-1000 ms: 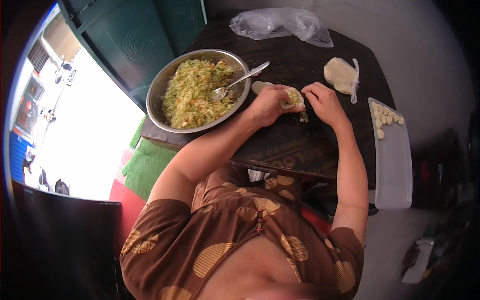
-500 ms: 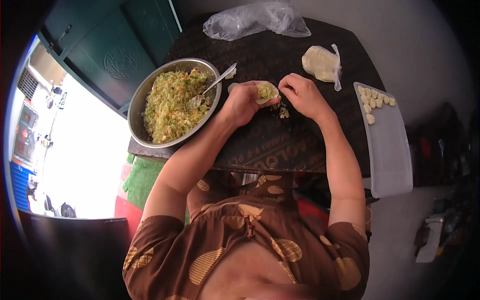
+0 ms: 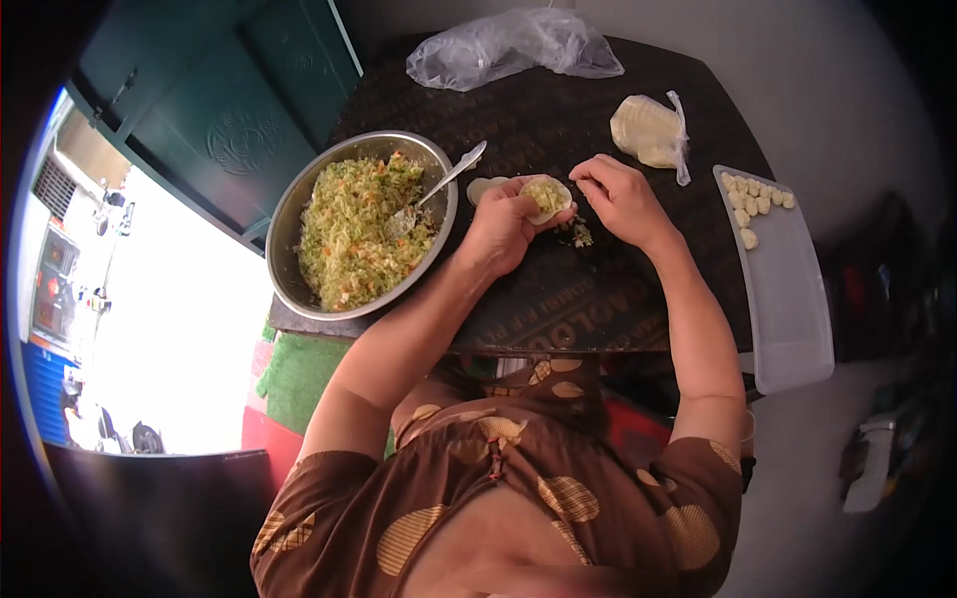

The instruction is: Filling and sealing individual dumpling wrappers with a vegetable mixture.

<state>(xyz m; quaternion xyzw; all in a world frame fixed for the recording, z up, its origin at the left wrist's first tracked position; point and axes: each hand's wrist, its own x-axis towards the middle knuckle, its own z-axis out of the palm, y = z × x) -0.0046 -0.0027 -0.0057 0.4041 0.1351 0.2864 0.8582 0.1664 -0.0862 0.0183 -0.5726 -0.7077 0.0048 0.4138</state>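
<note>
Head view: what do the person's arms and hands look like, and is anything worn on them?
Both forearms are bare. The left hand and right hand show no gloves, and no rings or watch that I can make out. Short brown sleeves with tan round patches cover the upper arms.

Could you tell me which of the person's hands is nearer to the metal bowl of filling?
Left. The left hand holds a wrapper just right of the bowl; the right hand sits farther right, beyond the wrapper.
</note>
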